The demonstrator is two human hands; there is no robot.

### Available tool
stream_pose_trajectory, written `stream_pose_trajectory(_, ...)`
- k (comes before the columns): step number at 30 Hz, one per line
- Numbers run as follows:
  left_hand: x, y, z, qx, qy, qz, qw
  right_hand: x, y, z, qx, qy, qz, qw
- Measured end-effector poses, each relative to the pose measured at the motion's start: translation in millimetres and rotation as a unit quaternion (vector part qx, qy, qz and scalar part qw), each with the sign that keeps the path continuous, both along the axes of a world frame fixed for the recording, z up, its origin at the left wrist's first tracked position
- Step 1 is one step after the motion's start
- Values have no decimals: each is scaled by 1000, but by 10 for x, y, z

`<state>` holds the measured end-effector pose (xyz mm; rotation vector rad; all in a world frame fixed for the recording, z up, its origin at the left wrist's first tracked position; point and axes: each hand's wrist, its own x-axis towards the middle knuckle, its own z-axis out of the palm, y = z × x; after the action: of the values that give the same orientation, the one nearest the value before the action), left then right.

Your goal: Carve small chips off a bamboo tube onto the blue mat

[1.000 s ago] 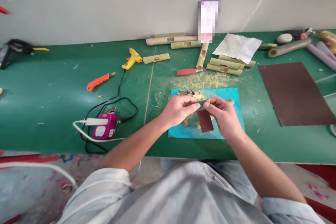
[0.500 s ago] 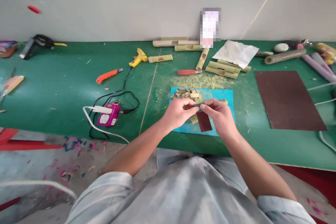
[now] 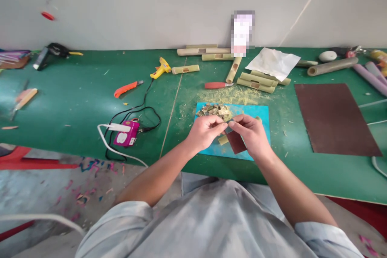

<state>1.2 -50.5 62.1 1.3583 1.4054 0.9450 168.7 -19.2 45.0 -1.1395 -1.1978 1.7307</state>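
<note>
A small brown piece of sandpaper [image 3: 236, 142] hangs below my fingertips, its top edge showing grey-blue where it seems folded over. My left hand [image 3: 207, 131] pinches this top edge between thumb and fingers. Close against it, my right hand [image 3: 249, 131] pinches the same edge from the other side and covers part of the piece. Both hands are over a blue mat [image 3: 208, 151]. Several bamboo chips [image 3: 213, 110] are heaped on the mat behind my left hand, and a pale bamboo piece [image 3: 223, 140] lies beneath my fingers.
Cut bamboo tubes [image 3: 256, 84] lie behind the mat, near a red-handled knife [image 3: 215, 85] and shavings. To the right is a large brown sandpaper sheet [image 3: 335, 119]. On the left are an orange utility knife [image 3: 127, 88], yellow glue gun [image 3: 161, 68] and purple power adapter [image 3: 127, 134] with cables.
My fingertips have drawn closer together along the edge of the sandpaper, and its hanging part has swung slightly right and tilted. The head view has shifted a little.
</note>
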Motion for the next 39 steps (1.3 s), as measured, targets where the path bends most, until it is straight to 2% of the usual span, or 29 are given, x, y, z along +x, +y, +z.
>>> stream_pose_trajectory(7, -3, 40, 35, 27, 28, -40, 998, -2, -22, 18, 50, 1, -22, 999)
stream_pose_trajectory(12, 12, 15, 10, -3, 4, -35, 999, 10, -17, 0, 29, -13, -3, 999)
stream_pose_trajectory(17, 16, -22, -6, -2, 9, -49, 999, 23, -35, 29, 54, -18, -15, 998)
stream_pose_trajectory(24, 59, -81, 7, 25, -2, -16, 1000, 24, -83, 55, 85, -2, -44, 995)
stream_pose_trajectory(28, 25, -86, -7, 30, -15, -7, 999, 23, -142, 58, 46, -27, -22, 998)
stream_pose_trajectory(31, -7, -82, -48, 65, -22, 36, 997, 28, -211, 53, 13, -59, 32, 998)
stream_pose_trajectory(34, -9, -83, -87, 145, 25, 70, 987, 33, -272, 48, 39, -117, 51, 991)
stream_pose_trajectory(39, 8, -86, -97, 285, 166, -1, 944, 41, -314, 70, 83, -192, 46, 977)
